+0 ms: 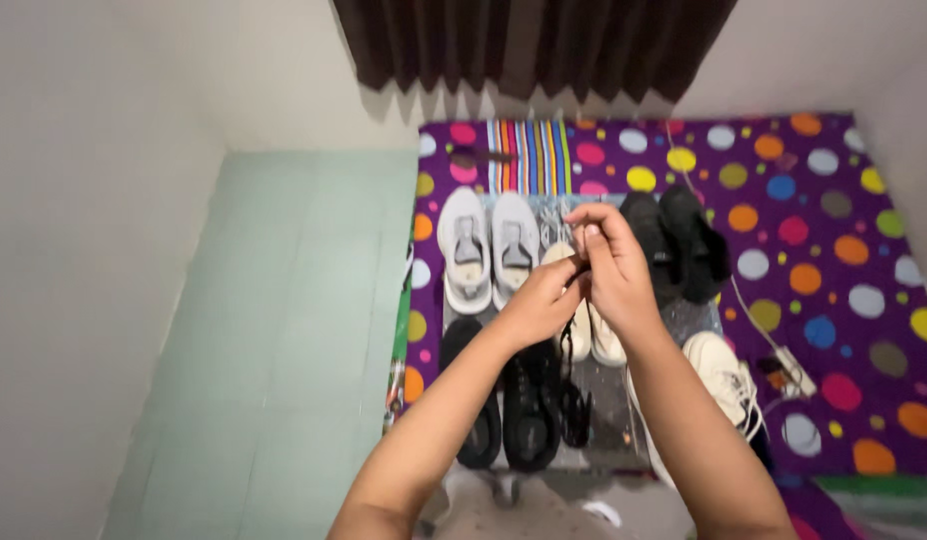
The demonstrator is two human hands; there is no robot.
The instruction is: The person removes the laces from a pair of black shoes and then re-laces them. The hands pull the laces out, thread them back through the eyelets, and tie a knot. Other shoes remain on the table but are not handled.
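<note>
Forearms: both come up from the bottom edge and meet above the shoe rack, the landmark for all places below.
Left hand: above the middle of the rack, fingers closed in a pinch on a black lace, touching the right hand.
Right hand: just beside the left hand and a little farther from the camera, fingers bent together at the same spot; it seems to pinch the lace too, but the hold itself is hidden.
Lace: it hangs down from the hands, thin and dark, over the near part of the rack.
Black shoes: one pair on the near left part of the rack, partly under the left forearm.
Grey sneakers: one pair on the far left part of the rack, toes toward the camera.
Cream shoes: in the middle of the rack, mostly hidden under the hands.
Black boots: on the far right part of the rack.
White sneaker: at the right edge of the rack, near the right forearm.
Mat: purple with coloured dots, under the rack and to its right.
Cable: white, on the mat to the right of the rack.
Floor: pale green tiles, left of the rack.
Curtain: dark, on the wall behind the rack.
</note>
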